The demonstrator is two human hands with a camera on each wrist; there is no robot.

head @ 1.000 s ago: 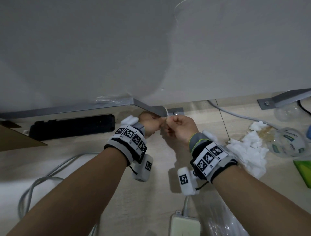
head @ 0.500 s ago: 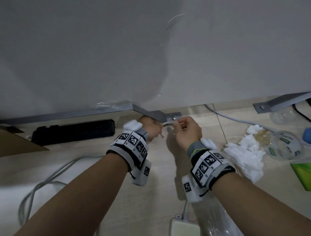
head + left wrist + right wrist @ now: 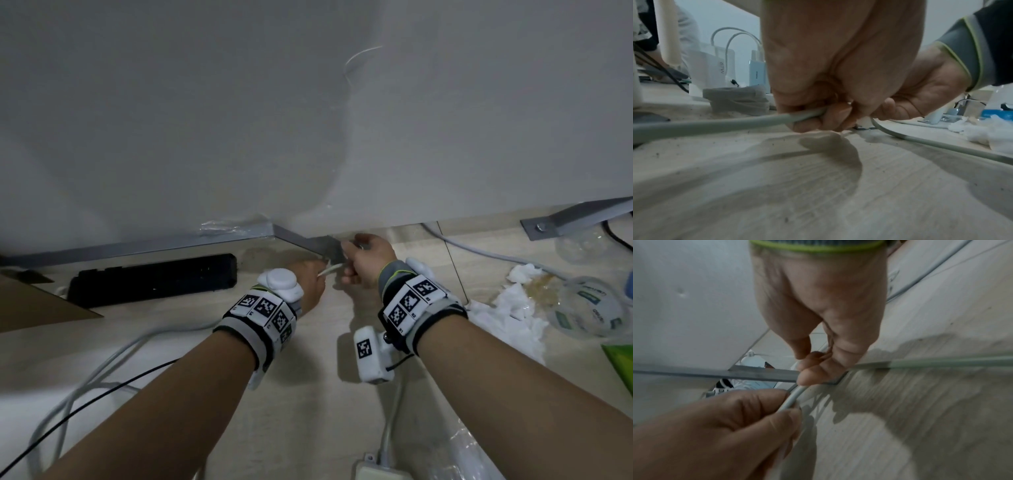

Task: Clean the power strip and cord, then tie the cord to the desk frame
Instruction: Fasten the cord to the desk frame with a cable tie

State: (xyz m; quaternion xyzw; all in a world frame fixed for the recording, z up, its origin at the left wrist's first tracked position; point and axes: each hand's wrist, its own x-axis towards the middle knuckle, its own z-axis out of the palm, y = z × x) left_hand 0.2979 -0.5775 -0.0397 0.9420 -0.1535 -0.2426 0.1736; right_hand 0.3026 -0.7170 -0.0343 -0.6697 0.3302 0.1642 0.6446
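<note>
Both hands low at floor level, close together under the white desk panel [image 3: 308, 120]. Left hand [image 3: 310, 277] curled round the pale grey round power cord [image 3: 715, 123], thumb & fingertips clamped on it; cord runs out to the left of that hand along the light wood-grain floor [image 3: 818, 194]. Right hand [image 3: 368, 262] just right of the left one, fingers [image 3: 807, 374] pinched on the same cord where it meets the grey flat metal desk frame bar [image 3: 301, 241]; whether a separate tie is in that pinch, can't tell. In right wrist view the cord bends from the right hand's fingertips down into the left hand's grip, frame bar [image 3: 746, 373] crossing just behind the fingers. Past the right hand the cord goes on along the floor to the right [image 3: 941, 144]. A short pale strip [image 3: 330, 269] sticks out between the two hands in head view; can't tell what it is. Black long power strip [image 3: 154, 279] lies on floor left of the left hand, apart from it, under the frame rail. White crumpled tissue pile [image 3: 507, 308] right of the right hand, w/ a clear round plastic container [image 3: 589, 308] just beyond. White rectangular plug block [image 3: 383, 471] near the forearms, its own cord leading up toward the right wrist. Grit specks on floor near the left hand.
</note>
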